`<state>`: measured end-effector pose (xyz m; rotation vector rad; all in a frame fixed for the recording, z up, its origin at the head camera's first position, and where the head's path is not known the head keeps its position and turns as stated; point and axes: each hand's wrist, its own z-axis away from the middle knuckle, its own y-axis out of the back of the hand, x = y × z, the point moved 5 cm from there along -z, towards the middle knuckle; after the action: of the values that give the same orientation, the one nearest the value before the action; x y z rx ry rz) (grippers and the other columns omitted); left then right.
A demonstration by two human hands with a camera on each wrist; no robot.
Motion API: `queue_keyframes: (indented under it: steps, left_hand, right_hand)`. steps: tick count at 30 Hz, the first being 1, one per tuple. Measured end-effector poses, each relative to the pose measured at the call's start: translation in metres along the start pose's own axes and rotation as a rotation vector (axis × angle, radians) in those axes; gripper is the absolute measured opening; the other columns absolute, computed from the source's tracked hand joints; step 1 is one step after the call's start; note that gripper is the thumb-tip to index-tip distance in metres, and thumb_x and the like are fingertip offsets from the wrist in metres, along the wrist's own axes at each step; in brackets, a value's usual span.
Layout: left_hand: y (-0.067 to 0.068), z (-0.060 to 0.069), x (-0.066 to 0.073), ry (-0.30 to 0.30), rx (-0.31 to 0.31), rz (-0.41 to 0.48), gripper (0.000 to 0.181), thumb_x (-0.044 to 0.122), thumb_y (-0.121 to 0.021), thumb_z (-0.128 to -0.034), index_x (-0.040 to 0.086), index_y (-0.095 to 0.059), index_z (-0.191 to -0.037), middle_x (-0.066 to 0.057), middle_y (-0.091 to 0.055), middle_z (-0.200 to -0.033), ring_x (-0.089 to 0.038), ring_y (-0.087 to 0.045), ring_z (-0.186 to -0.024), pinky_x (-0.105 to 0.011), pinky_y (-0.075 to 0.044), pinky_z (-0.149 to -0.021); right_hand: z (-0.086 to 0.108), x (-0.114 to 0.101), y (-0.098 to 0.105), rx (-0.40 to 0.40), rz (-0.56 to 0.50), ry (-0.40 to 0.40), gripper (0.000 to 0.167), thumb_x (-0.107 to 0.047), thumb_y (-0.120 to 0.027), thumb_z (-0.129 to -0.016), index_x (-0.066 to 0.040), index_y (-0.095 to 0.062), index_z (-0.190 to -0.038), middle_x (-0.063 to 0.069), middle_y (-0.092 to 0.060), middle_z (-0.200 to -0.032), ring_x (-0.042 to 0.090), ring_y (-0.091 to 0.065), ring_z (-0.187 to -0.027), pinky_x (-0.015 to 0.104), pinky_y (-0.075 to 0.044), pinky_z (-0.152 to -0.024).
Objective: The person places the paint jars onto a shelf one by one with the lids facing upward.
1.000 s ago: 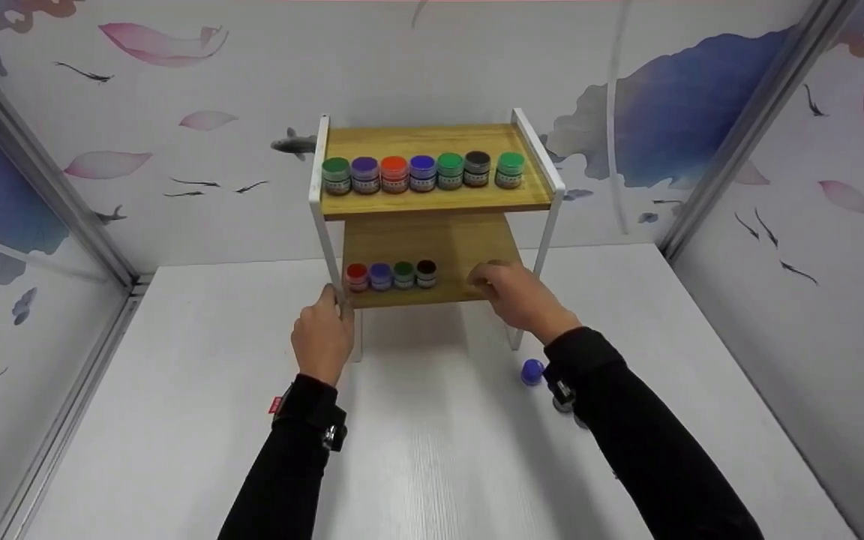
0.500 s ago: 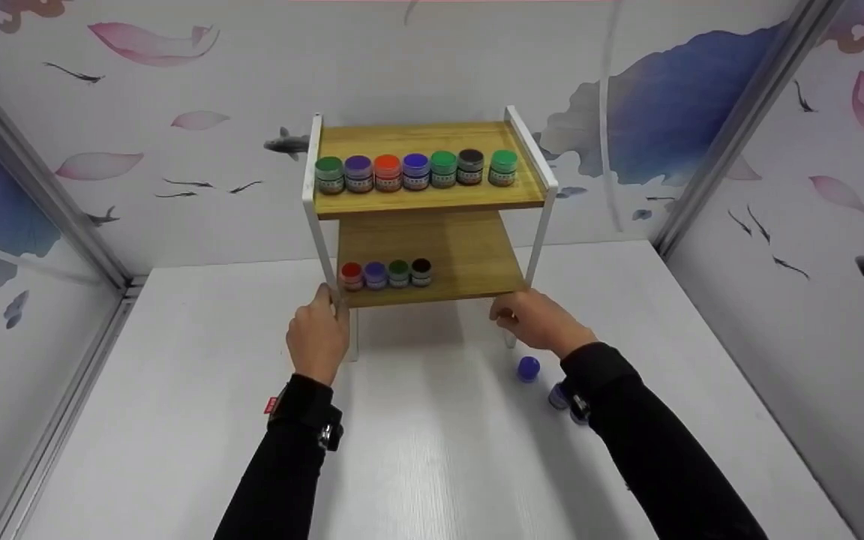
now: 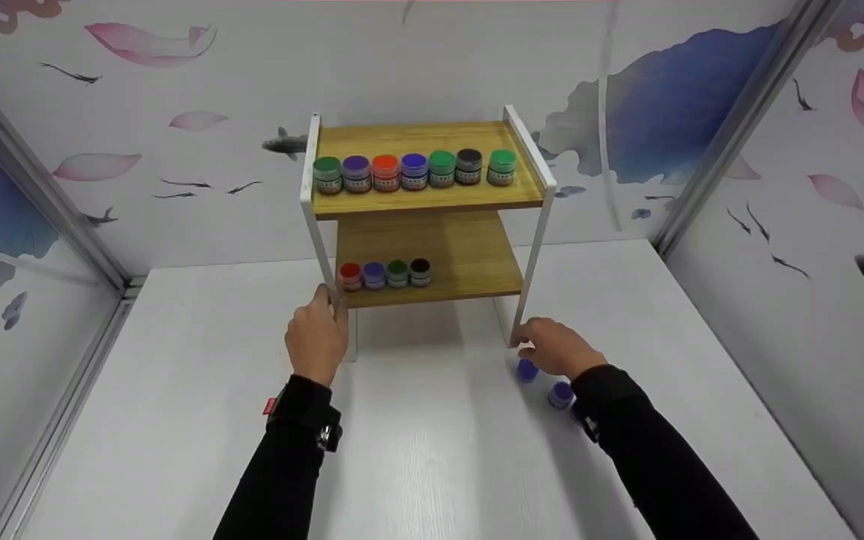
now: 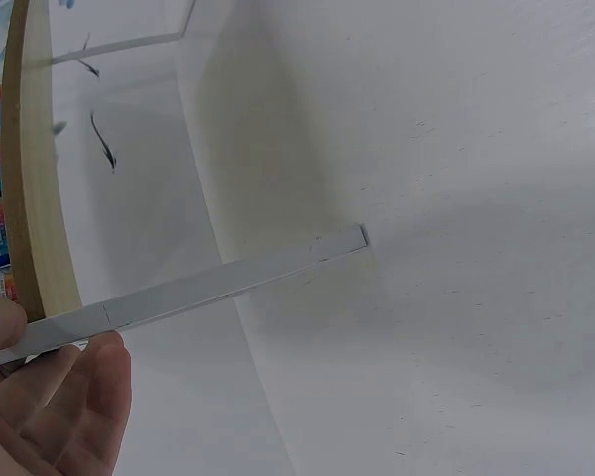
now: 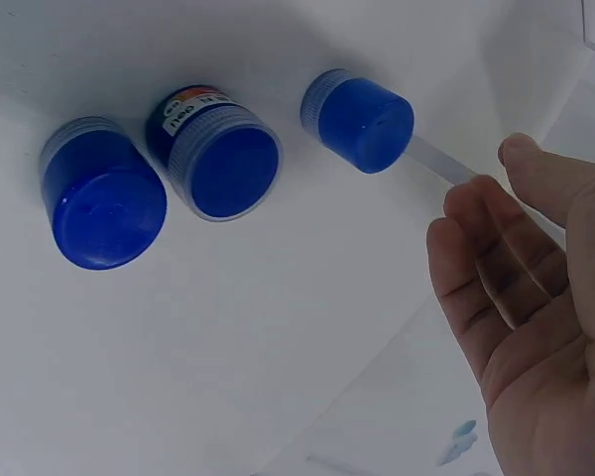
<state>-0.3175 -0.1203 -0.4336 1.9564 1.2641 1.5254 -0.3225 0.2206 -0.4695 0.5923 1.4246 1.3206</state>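
Note:
My left hand (image 3: 317,337) grips the left front leg of a small two-tier shelf (image 3: 432,298). In the left wrist view the thumb lies on one side of the white leg (image 4: 218,283) and the curled fingers (image 4: 107,372) on the other. Beside the foot of the right front leg is my right hand (image 3: 558,347), holding nothing. Its thumb and fingers stand apart close to a small blue paint jar (image 3: 527,370). Two more blue paint jars, one of them the middle jar (image 5: 223,159), stand nearer the right wrist; the sleeve partly hides one in the head view.
Several paint jars with coloured lids, among them an orange-lidded one (image 3: 385,174), line the upper board. A shorter row, with a black-lidded jar (image 3: 421,273) at its right end, sits on the left of the lower board. Patterned walls enclose the white table (image 3: 417,450).
My right hand has moved from over the lower board, down and right past the right leg, to the nearest blue jar. The left hand keeps its grip on the shelf leg.

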Motion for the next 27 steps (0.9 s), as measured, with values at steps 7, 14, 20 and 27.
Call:
queue_keyframes:
  steps: [7,14,20,27]
  left_hand:
    - [0.0,0.0,-0.001,0.006,-0.011,0.002,0.021,0.024,-0.058,-0.0972,0.003,-0.063,-0.1,-0.014,-0.069,-0.076,-0.02,-0.052,-0.057,-0.033,-0.041,-0.049]
    - [0.0,-0.001,-0.002,0.01,-0.004,-0.004,0.021,0.024,-0.059,-0.0972,0.004,-0.063,-0.099,-0.013,-0.068,-0.075,-0.02,-0.054,-0.058,-0.033,-0.042,-0.05]
    - [0.0,0.0,-0.002,0.013,-0.012,0.018,0.019,0.021,-0.058,-0.0967,0.003,-0.063,-0.096,-0.013,-0.068,-0.075,-0.019,-0.053,-0.056,-0.032,-0.042,-0.048]
    - [-0.001,0.0,-0.002,0.008,-0.007,0.015,0.018,0.021,-0.058,-0.0966,0.004,-0.063,-0.095,-0.013,-0.069,-0.075,-0.02,-0.057,-0.057,-0.035,-0.045,-0.049]
  right_hand:
    - [0.006,0.007,-0.016,0.004,0.017,-0.026,0.029,-0.012,-0.068,-0.089,-0.002,-0.067,-0.117,0.017,-0.066,-0.114,0.033,-0.061,-0.109,0.049,-0.048,-0.095]
    - [0.009,0.008,-0.03,0.019,0.058,-0.082,0.034,-0.012,-0.07,-0.087,-0.003,-0.066,-0.119,0.018,-0.064,-0.114,0.035,-0.06,-0.109,0.051,-0.048,-0.095]
    - [0.012,0.01,-0.04,0.05,0.051,-0.101,0.035,-0.005,-0.072,-0.082,-0.003,-0.066,-0.116,0.017,-0.064,-0.108,0.034,-0.062,-0.101,0.05,-0.051,-0.089]
    - [0.009,0.012,-0.05,0.067,0.037,-0.091,0.017,-0.001,-0.067,-0.085,-0.006,-0.067,-0.101,0.008,-0.064,-0.092,0.022,-0.058,-0.085,0.044,-0.051,-0.082]
